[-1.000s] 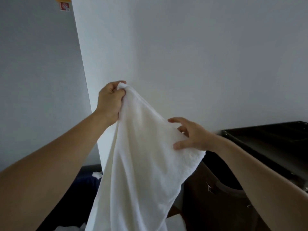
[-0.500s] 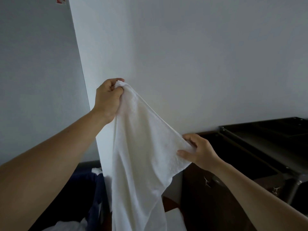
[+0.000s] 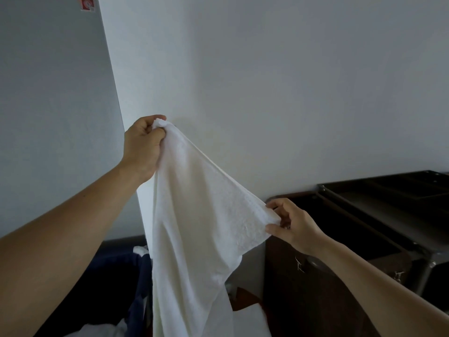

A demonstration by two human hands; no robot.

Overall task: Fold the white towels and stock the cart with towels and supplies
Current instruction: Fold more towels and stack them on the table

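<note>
Left hand [image 3: 143, 144] raised before pale wall, fist bunched around top corner of white terry-cloth towel [image 3: 194, 227]. Towel hangs in air, top edge sloping down rightward, rest draping below frame. Right hand [image 3: 290, 223] lower, thumb and fingers pinching other corner. Dark brown service cart [image 3: 364, 215] at right, behind right hand.

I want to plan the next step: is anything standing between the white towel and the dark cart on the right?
Nothing visible does. The white towel hangs from the left hand and right hand, beside the dark cart; only the right hand itself lies between them.
</note>
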